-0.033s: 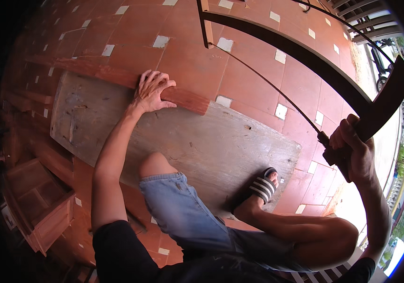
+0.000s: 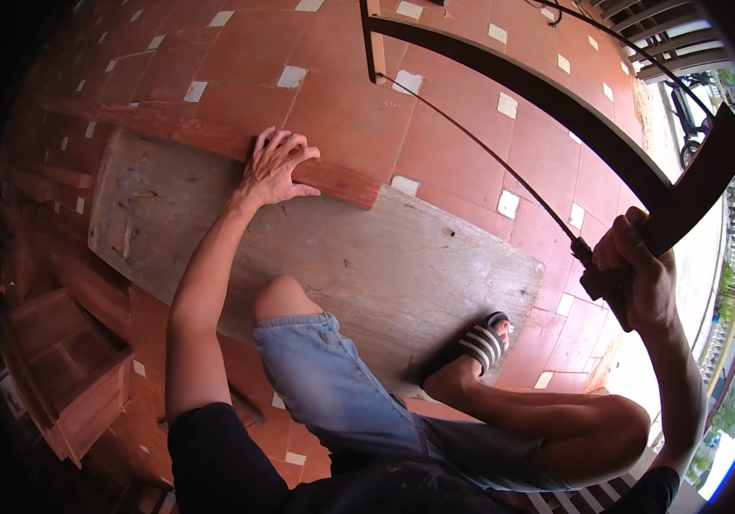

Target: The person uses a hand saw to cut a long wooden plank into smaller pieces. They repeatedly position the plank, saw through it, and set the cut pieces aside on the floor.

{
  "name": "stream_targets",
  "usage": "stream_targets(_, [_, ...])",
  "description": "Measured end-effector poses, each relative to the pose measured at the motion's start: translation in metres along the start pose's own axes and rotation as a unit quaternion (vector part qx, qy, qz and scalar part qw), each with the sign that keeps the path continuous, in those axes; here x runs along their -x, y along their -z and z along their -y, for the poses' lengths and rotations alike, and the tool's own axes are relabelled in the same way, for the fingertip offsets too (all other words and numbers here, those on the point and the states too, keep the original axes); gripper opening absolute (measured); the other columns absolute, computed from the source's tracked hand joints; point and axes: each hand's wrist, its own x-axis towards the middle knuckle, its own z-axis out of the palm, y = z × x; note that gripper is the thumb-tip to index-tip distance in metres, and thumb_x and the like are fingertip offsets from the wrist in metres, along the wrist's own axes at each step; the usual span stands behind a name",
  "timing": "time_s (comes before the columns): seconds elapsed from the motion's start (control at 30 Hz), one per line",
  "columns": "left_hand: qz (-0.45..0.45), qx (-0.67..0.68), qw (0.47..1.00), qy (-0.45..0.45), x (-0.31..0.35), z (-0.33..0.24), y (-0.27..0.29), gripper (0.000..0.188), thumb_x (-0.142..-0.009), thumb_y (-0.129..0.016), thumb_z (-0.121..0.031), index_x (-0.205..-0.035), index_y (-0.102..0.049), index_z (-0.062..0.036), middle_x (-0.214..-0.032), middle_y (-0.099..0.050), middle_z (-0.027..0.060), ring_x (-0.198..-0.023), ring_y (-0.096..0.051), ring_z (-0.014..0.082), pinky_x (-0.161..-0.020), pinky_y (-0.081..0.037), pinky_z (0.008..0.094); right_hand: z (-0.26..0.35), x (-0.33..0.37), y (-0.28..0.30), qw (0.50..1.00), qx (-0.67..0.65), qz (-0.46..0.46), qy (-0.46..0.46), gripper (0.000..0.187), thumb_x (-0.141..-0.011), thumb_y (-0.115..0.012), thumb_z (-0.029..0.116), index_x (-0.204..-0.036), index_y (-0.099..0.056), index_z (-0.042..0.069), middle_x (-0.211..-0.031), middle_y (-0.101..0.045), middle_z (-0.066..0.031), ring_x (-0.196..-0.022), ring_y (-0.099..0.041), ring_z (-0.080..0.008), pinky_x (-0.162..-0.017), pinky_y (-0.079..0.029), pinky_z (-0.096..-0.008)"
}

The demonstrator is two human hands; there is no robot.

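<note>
My left hand [image 2: 280, 167] presses down on a long reddish wooden plank [image 2: 344, 182], its fingers curled over the far edge and the thumb on the near side. The plank lies along the far edge of a worn grey board [image 2: 384, 265], and its squared right end rests there. On the right, my right hand [image 2: 646, 278] is closed round the handle of a dark wooden frame saw [image 2: 547, 103]. Its thin blade runs from the handle up left to the far arm of the frame, apart from the plank. A cord stretches along the saw's other side.
My sandalled foot [image 2: 480, 343] stands on the board's right end, and my bent knee [image 2: 286, 298] is over its near edge. A reddish wooden cabinet piece [image 2: 76, 377] sits at the lower left. Red floor tiles [image 2: 462, 146] with white insets surround the board.
</note>
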Motion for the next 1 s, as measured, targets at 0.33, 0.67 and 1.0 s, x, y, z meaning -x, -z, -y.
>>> stream_targets(0.33, [-0.075, 0.033, 0.996, 0.035, 0.006, -0.012, -0.015, 0.075, -0.071, -0.088, -0.054, -0.133, -0.054, -0.0283, -0.121, -0.054, 0.0005, -0.125, -0.052, 0.0267, -0.122, -0.027, 0.0563, -0.124, 0.017, -0.167, 0.971, -0.238, -0.008, 0.028, 0.031, -0.103, -0.068, 0.016, -0.08, -0.048, 0.009, -0.07, -0.051, -0.0052, -0.068, -0.05, -0.0183, -0.073, -0.047, -0.0385])
stream_targets(0.67, [-0.085, 0.004, 0.996, 0.039, 0.012, -0.002, -0.025, 0.071, -0.073, -0.081, -0.066, -0.13, -0.057, -0.0313, -0.121, -0.056, 0.0, -0.126, -0.053, 0.0269, -0.121, -0.029, 0.0569, -0.17, 0.028, -0.217, 0.953, -0.302, 0.024, -0.018, 0.032, -0.102, -0.068, 0.014, -0.08, -0.045, 0.009, -0.071, -0.053, -0.007, -0.066, -0.049, -0.0177, -0.072, -0.047, -0.0388])
stream_targets(1.0, [-0.088, 0.001, 0.995, 0.042, 0.009, -0.002, -0.028, 0.071, -0.073, -0.082, -0.066, -0.13, -0.059, -0.0312, -0.121, -0.058, 0.0002, -0.128, -0.053, 0.0269, -0.121, -0.029, 0.0561, -0.168, 0.036, -0.216, 0.955, -0.295, 0.017, -0.036, 0.032, -0.101, -0.068, 0.015, -0.08, -0.045, 0.009, -0.071, -0.054, -0.0083, -0.066, -0.05, -0.0185, -0.072, -0.047, -0.0392])
